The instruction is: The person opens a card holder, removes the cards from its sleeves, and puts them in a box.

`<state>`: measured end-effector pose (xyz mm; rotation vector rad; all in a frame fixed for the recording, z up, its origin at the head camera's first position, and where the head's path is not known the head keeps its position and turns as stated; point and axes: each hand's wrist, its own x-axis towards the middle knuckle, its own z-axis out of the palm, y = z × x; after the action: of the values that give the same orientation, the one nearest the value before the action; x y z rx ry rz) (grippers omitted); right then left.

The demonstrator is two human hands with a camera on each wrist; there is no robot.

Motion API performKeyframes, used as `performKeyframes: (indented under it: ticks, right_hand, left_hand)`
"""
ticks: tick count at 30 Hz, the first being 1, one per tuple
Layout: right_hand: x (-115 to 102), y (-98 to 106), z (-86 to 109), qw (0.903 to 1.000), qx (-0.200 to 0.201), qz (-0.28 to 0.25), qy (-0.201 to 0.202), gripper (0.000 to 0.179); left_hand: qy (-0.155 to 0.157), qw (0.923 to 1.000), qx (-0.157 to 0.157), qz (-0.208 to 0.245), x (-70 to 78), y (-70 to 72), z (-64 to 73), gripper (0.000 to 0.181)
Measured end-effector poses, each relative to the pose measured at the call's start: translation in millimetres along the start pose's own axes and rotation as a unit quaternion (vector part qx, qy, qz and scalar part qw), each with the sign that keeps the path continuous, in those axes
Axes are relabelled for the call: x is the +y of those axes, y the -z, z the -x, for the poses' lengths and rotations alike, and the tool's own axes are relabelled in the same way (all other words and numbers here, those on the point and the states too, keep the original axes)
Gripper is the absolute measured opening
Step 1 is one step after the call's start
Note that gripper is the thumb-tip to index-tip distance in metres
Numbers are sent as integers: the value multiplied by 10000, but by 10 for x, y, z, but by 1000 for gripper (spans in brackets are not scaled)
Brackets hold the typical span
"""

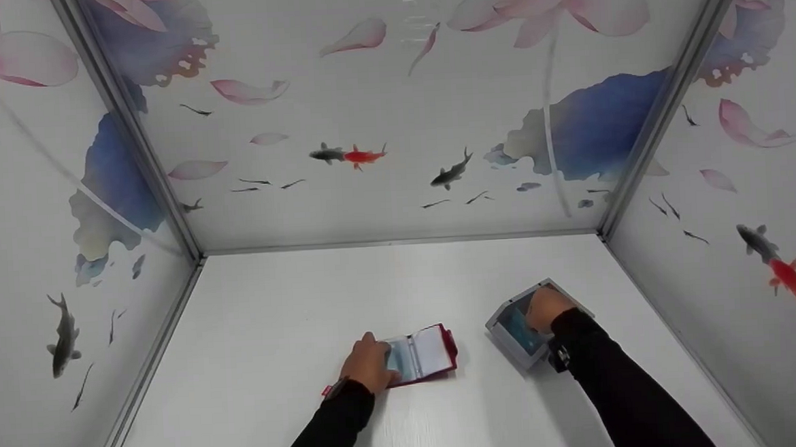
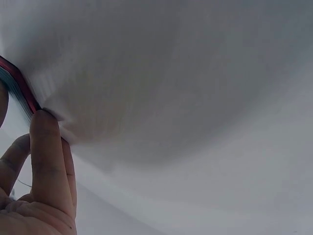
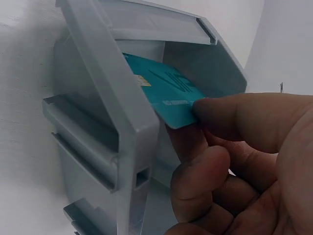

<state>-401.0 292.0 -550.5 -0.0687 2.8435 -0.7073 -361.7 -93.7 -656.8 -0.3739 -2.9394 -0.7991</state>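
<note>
One teal card (image 3: 166,85), light, stiff, slick I'd guess, sits at the grey bin (image 3: 100,68), lower right; right hand (image 1: 545,309) pinches its edge, the best hold; left hand (image 1: 368,365) grips the red booklet (image 1: 433,352).

- The head view looked forward and down on the tabletop (image 1: 273,312) from well back, spanning left hand (image 1: 366,363) and right hand (image 1: 549,309).
- The left wrist view looked closely past the fingers (image 2: 46,152), red booklet (image 2: 23,85) at its left edge.
- The right wrist view faced into the grey bin (image 3: 100,73), very near.
- Head and right wrist shared the teal card (image 3: 164,88).
</note>
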Motion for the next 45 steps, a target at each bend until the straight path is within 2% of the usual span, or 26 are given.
performKeyframes:
  ticks: [9,16,25,29,37,45]
  right_hand:
    - [-51,-45,-6,9987,70,478,-166,55]
    - [-64,-49,2,9981,87,531,-283,53]
    - [-3,-93,-49,9966,67,706,-411,45]
    - [18,-98,-64,9970,86,666,-392,44]
    - [-71,-42,2,9965,-48,669,-492,45]
    - [-71,-35,-6,9984,-68,268,-500,49]
  left_hand:
    - [10,10000,6,12,20,11,1,49]
    - [99,9999,-34,35,49,33,7,50]
    - [-95,9999,48,8,15,13,7,52]
    - [-77,10000,23,-36,-5,-4,-1,53]
    - [-70,9999,71,-12,-15,-28,-4,52]
    - [28,10000,68,-29,22,-2,14,52]
